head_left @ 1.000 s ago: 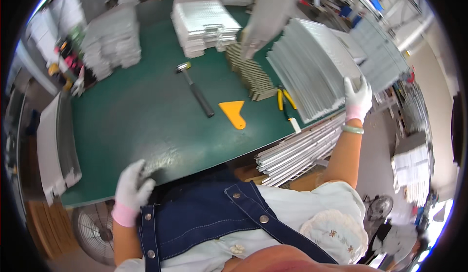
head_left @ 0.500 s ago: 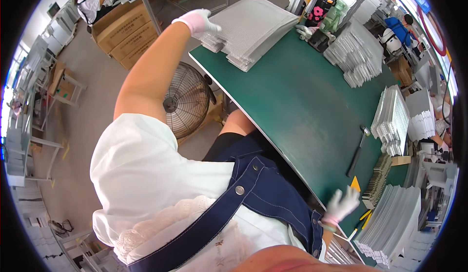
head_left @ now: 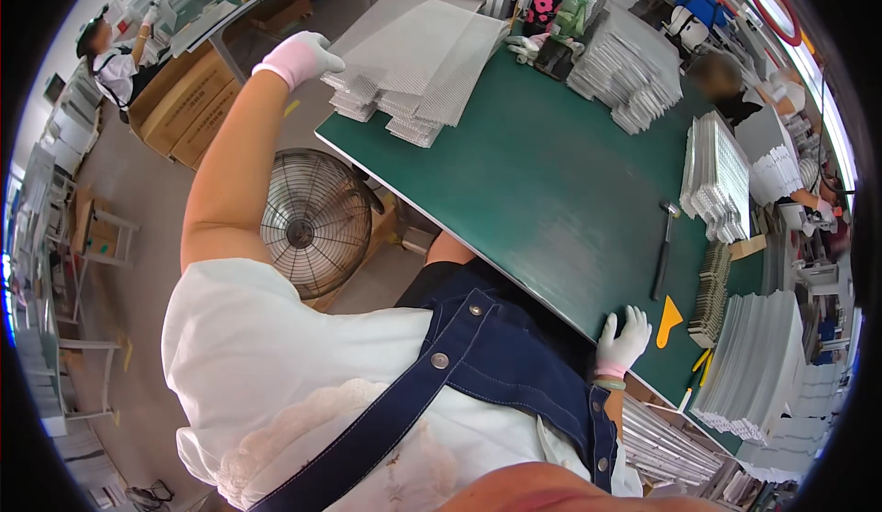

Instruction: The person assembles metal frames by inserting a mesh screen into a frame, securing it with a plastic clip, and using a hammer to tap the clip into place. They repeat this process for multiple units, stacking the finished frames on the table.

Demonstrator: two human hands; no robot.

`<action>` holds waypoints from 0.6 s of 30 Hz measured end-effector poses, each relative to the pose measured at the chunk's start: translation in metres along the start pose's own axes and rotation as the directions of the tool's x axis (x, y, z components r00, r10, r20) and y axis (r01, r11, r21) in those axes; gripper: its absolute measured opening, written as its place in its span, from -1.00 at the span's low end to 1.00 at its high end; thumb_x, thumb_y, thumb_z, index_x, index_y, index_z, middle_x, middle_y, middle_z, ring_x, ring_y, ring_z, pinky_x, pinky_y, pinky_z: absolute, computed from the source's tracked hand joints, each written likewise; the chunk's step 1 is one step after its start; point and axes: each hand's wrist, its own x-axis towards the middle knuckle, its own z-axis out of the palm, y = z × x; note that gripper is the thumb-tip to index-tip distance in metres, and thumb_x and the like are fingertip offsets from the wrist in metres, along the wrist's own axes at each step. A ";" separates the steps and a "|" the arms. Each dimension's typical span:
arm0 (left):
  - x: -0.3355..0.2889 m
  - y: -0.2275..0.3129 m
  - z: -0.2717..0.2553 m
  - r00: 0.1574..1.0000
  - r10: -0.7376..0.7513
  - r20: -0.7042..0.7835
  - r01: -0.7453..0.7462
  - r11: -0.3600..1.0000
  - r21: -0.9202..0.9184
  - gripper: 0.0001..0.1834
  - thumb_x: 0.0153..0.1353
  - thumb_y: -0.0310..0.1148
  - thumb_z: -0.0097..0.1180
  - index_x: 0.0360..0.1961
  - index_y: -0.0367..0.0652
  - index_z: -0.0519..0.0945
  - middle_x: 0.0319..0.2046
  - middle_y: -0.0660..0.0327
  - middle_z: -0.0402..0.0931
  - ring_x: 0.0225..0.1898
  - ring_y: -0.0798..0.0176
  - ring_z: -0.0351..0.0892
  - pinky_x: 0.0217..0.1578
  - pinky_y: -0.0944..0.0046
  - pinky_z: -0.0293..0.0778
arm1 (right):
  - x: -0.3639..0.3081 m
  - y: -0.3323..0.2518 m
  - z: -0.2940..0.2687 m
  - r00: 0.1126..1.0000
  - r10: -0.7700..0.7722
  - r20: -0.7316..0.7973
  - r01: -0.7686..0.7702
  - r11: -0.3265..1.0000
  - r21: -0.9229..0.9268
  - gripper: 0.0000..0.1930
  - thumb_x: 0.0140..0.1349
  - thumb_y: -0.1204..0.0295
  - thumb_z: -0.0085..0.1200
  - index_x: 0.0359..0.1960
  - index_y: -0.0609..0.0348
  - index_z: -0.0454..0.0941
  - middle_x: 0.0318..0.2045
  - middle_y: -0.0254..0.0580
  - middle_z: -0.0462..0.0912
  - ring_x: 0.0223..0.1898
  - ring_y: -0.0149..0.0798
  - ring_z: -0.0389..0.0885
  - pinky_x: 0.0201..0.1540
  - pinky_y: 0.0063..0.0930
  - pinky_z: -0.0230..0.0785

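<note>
My left hand [head_left: 301,56], in a white and pink glove, reaches to the far left end of the table. Its fingers are curled at the near left edge of a thin silvery mesh sheet [head_left: 418,34], which lies over a stack of similar sheets; the fingertips are partly hidden. At the table's near right edge my right hand [head_left: 627,339] rests flat with its fingers spread and nothing in it. Beside that hand lie a yellow scraper [head_left: 669,319] and a black-handled hammer [head_left: 663,250].
The green tabletop [head_left: 551,200] carries further stacks of silvery panels [head_left: 629,67] at its far and right sides. A row of small metal pieces [head_left: 711,296] stands near the hammer. A floor fan [head_left: 317,223] is left of the table. Other people work farther off.
The view has shifted, so the table sits further left. My left hand's fingers have curled in at the sheet's edge, and the upper sheets look fanned apart. My right hand has settled on the table.
</note>
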 end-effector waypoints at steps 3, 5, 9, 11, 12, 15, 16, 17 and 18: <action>-0.005 0.000 -0.003 0.967 -0.103 -0.232 0.042 0.966 -0.253 -0.36 0.02 -0.08 0.25 0.06 -0.31 0.57 0.04 -0.08 0.55 0.05 -0.02 0.57 0.09 0.19 0.47 | 0.002 0.002 -0.002 0.999 -0.033 0.032 0.032 0.999 0.043 -0.61 0.13 0.28 0.17 -0.06 0.26 0.55 -0.01 0.07 0.57 0.12 0.13 0.46 0.26 0.05 0.16; -0.015 -0.006 0.000 0.944 0.097 -0.316 -0.212 0.912 -0.352 -0.51 0.08 -0.22 0.20 0.02 -0.26 0.59 -0.09 -0.05 0.61 -0.03 0.02 0.61 0.01 0.23 0.49 | 0.007 -0.003 -0.007 0.999 -0.038 0.030 0.036 0.997 0.075 -0.62 0.12 0.28 0.19 -0.09 0.27 0.55 -0.05 0.07 0.58 0.08 0.13 0.47 0.23 0.03 0.18; -0.100 0.105 0.008 0.964 0.247 -0.096 -0.234 0.626 -0.744 -0.51 0.18 -0.25 0.16 0.10 -0.29 0.55 -0.24 0.13 0.60 -0.16 0.34 0.55 -0.09 0.31 0.48 | 0.007 0.006 -0.004 1.000 0.002 -0.004 -0.001 0.987 0.162 -0.59 0.12 0.30 0.19 -0.03 0.28 0.53 0.01 0.09 0.56 0.13 0.15 0.44 0.24 0.00 0.18; -0.157 0.182 0.042 0.925 0.364 -0.113 -0.352 0.701 -0.621 -0.44 0.07 -0.22 0.20 0.12 -0.19 0.54 -0.11 -0.01 0.59 -0.10 0.15 0.62 -0.02 0.18 0.50 | 0.013 0.012 0.005 0.930 0.365 0.044 -0.314 0.724 0.614 -0.61 0.28 0.40 0.06 0.08 0.38 0.46 0.11 0.08 0.51 0.18 0.02 0.44 0.30 -0.18 0.19; -0.166 0.201 0.078 0.860 0.476 -0.183 -0.510 0.791 -0.339 -0.43 0.04 -0.12 0.22 0.09 -0.14 0.56 -0.12 -0.11 0.55 -0.11 -0.02 0.61 -0.01 0.09 0.49 | 0.027 0.002 0.000 0.917 0.400 -0.004 -0.290 0.672 0.682 -0.60 0.30 0.40 0.03 0.11 0.40 0.44 0.12 0.08 0.49 0.18 0.00 0.44 0.31 -0.21 0.19; -0.190 0.268 0.156 0.879 0.463 0.115 -0.424 0.868 -0.258 -0.44 0.06 0.04 0.20 -0.01 -0.13 0.58 -0.26 -0.13 0.51 -0.13 -0.12 0.57 -0.05 0.00 0.50 | 0.061 -0.016 -0.017 0.939 0.290 -0.186 -0.091 0.729 0.679 -0.57 0.28 0.43 0.02 0.15 0.41 0.41 0.14 0.10 0.46 0.19 -0.01 0.43 0.30 -0.21 0.20; -0.193 0.281 0.176 0.846 0.507 0.166 -0.479 0.859 -0.182 -0.40 0.06 0.12 0.20 -0.03 -0.13 0.58 -0.24 -0.11 0.50 -0.17 -0.11 0.59 -0.09 -0.01 0.52 | 0.067 -0.017 -0.011 0.978 0.157 -0.137 -0.030 0.756 0.653 -0.55 0.22 0.45 0.05 0.15 0.36 0.42 0.13 0.09 0.47 0.20 0.04 0.41 0.29 -0.18 0.21; -0.191 0.293 0.187 0.810 0.544 0.217 -0.534 0.838 -0.110 -0.35 0.06 0.19 0.20 -0.04 -0.14 0.58 -0.22 -0.09 0.49 -0.21 -0.10 0.60 -0.14 -0.03 0.53 | 0.076 -0.012 -0.004 0.991 -0.118 0.061 0.068 0.844 0.531 -0.48 0.15 0.40 0.12 0.17 0.28 0.41 0.15 0.05 0.45 0.22 0.09 0.36 0.33 -0.12 0.14; -0.183 0.302 0.179 0.767 0.584 0.265 -0.591 0.804 -0.062 -0.32 0.08 0.27 0.16 -0.12 -0.18 0.61 -0.22 -0.07 0.52 -0.22 -0.06 0.61 -0.15 -0.03 0.53 | 0.083 -0.024 -0.011 0.909 -0.250 0.334 0.120 0.924 0.363 -0.40 0.16 0.18 0.16 0.22 0.18 0.39 0.23 0.03 0.38 0.31 0.09 0.25 0.38 -0.01 0.01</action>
